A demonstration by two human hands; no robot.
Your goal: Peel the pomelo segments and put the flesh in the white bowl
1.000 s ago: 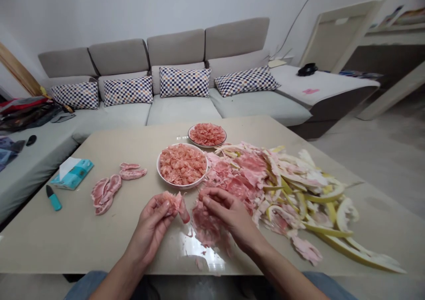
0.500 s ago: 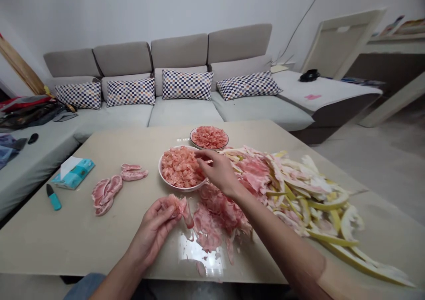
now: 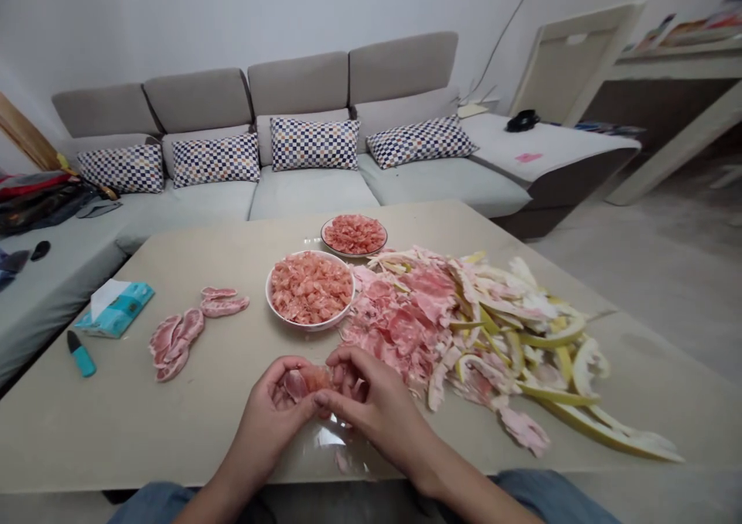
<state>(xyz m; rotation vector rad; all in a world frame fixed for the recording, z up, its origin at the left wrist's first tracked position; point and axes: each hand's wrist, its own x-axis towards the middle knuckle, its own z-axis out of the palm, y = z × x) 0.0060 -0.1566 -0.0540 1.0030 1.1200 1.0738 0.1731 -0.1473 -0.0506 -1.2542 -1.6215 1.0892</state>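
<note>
Between my two hands, above the near edge of the table, is a pomelo segment (image 3: 314, 378) with pink flesh and some membrane on it. My left hand (image 3: 284, 404) curls around its left side. With fingers and thumb closed, my right hand (image 3: 371, 396) pinches the right side. Just beyond them stands a white bowl (image 3: 310, 326) heaped with peeled pink pulp. Farther back is a dark-rimmed plate (image 3: 353, 255) of more pulp. A pile of pink membranes (image 3: 399, 323) lies right of the bowl.
Yellow-green pomelo rinds (image 3: 562, 338) spread over the table's right side. On the left are several unpeeled segments (image 3: 177, 342), a blue tissue pack (image 3: 116, 309) and a small teal-handled knife (image 3: 82, 355). A sofa (image 3: 313, 192) with checkered cushions stands behind the table (image 3: 191, 431).
My right hand has come back from the bowl to meet my left hand at the pomelo segment. The loose membranes near the front edge have shifted right, towards the pile.
</note>
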